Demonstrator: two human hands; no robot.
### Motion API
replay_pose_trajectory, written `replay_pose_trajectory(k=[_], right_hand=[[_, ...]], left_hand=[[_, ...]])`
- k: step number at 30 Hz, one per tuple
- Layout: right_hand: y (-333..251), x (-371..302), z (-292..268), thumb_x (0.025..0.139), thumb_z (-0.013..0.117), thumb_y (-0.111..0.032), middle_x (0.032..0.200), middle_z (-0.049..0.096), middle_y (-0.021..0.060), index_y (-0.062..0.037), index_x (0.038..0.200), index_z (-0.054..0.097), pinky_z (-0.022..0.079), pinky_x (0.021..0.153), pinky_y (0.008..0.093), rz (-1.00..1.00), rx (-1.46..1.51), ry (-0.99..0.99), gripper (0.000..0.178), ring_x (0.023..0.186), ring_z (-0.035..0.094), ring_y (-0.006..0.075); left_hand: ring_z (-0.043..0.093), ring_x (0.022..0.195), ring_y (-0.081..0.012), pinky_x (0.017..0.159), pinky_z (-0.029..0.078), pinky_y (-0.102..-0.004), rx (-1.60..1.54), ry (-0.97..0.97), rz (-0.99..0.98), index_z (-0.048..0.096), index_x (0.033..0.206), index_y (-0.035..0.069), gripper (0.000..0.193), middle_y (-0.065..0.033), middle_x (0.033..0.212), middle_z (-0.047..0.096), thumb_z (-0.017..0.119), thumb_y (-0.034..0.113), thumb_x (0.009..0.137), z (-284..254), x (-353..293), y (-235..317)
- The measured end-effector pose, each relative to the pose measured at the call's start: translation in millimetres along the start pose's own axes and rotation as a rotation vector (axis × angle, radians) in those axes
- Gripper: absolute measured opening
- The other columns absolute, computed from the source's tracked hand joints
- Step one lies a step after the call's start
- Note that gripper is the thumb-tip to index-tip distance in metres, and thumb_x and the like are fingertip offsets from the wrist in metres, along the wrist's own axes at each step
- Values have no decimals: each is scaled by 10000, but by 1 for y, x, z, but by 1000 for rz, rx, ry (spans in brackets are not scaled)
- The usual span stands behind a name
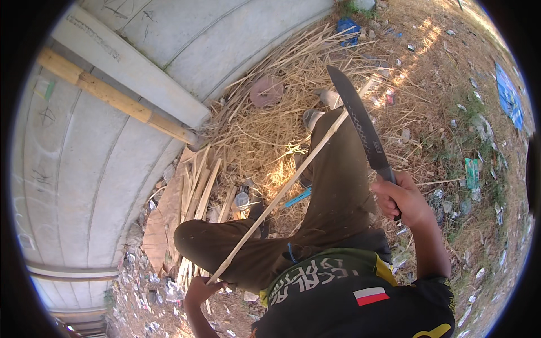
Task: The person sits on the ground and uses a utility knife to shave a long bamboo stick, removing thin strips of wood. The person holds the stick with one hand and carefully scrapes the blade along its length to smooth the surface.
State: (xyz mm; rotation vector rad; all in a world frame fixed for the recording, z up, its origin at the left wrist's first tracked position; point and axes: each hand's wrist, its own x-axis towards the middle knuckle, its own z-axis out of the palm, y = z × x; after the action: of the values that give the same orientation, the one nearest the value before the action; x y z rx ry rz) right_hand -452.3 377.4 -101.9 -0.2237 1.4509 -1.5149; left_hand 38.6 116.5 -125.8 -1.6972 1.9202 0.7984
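Left hand (198, 290) grip clamped on thin bamboo strip (282, 188) lying across lap. Right hand (401, 201) grip closed around machete (360, 121), blade raised.

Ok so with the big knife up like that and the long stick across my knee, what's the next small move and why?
Probably bring the blade down at a shallow angle onto the stick, away from the body. The right hand holds the knife raised beside the stick's far half, the left hand pins the near end, and the stick lies across the leg, so keep the cut beyond the knee.

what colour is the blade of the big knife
Dark grey, almost black blade, held in the right hand; head view.
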Motion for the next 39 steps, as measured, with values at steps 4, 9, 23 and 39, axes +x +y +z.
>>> replay_pose_trajectory(k=[4,9,23,39], right_hand=[[12,14,24,957,677,-232,530,483,-25,-75,729,541,341,413,249,-86,-221,-167,309,428,458,52],[-2,23,51,965,671,-290,555,539,-4,-49,780,607,369,420,252,-48,-552,-498,310,444,509,61],[54,146,187,977,535,-420,816,712,171,19,915,731,555,743,477,-378,-1439,-273,485,829,725,352],[300,393,169,949,582,-319,1253,701,150,-72,1281,688,541,930,560,162,-1651,-383,428,1141,679,362]], left_hand=[[456,503,-99,497,363,-333,-184,82,15,721,721,-1,459,6,529,539,848,430,812,32,2,-28],[352,469,-55,454,251,-304,-628,223,-116,547,585,74,491,65,512,436,792,357,904,67,-18,-25],[389,559,-69,520,301,-315,-657,652,-6,660,800,3,401,36,566,435,652,348,1006,107,-33,22],[458,503,-167,517,377,-386,-600,552,62,657,808,-35,468,-112,532,494,614,380,1019,101,-12,68]])
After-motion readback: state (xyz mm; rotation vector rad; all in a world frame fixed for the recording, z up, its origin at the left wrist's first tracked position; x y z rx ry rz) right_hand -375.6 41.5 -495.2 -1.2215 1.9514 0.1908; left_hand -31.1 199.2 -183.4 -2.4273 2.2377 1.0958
